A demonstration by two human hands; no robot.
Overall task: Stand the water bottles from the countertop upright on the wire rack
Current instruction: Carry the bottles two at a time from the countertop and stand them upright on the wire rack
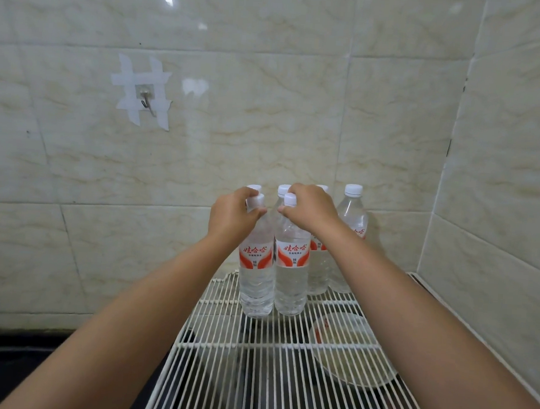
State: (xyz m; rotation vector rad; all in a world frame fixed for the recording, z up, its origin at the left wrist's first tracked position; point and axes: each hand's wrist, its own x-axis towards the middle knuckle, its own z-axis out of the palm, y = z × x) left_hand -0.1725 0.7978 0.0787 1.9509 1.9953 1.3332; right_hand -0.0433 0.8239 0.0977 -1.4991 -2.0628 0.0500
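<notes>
Hands [230, 216] [312, 210] grip two upright bottles [257, 266] [292, 265] at the necks on the wire rack [283, 379].

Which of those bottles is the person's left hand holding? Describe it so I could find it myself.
Start at the white wire rack against the tiled wall. Clear plastic water bottles with red-and-white labels stand at its far end. The left hand grips the neck of the front-left bottle, nearest the rack's left edge.

we see a white wire rack [283, 379] in the tiled corner. on its far end stand clear water bottles [291, 262], upright and packed close, white caps up, red-and-white labels facing us; the near grid is bare.
</notes>
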